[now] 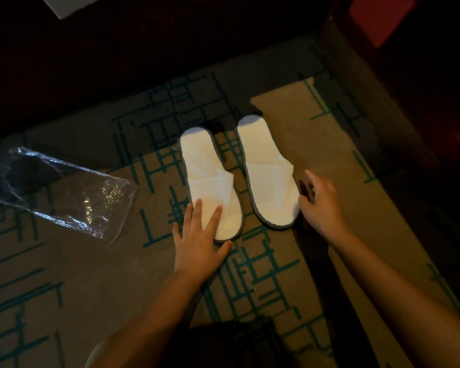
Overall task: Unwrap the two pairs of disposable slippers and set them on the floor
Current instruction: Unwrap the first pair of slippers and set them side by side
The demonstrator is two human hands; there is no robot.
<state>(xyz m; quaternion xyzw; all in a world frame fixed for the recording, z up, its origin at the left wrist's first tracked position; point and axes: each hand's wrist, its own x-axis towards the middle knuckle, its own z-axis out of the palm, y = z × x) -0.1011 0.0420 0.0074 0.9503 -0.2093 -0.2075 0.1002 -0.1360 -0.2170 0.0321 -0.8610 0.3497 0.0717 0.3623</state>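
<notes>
From the head camera, I look down at a brown carpet (290,144) patterned with teal lines. Two white slippers with grey edging lie flat on it, side by side with a narrow strip of carpet between them. My left hand (199,240) lies flat and spread, fingers resting on the near end of the left slipper (210,179), thumb against its near edge; it grips nothing. My right hand (320,203) is open and loosely curved, fingertips touching the near right edge of the right slipper (266,171), with nothing closed in it. Off to the left, well apart from the slippers, an empty clear plastic wrapper (72,192) lies crumpled on the carpet. Dark furniture borders the carpet at the top and right.
</notes>
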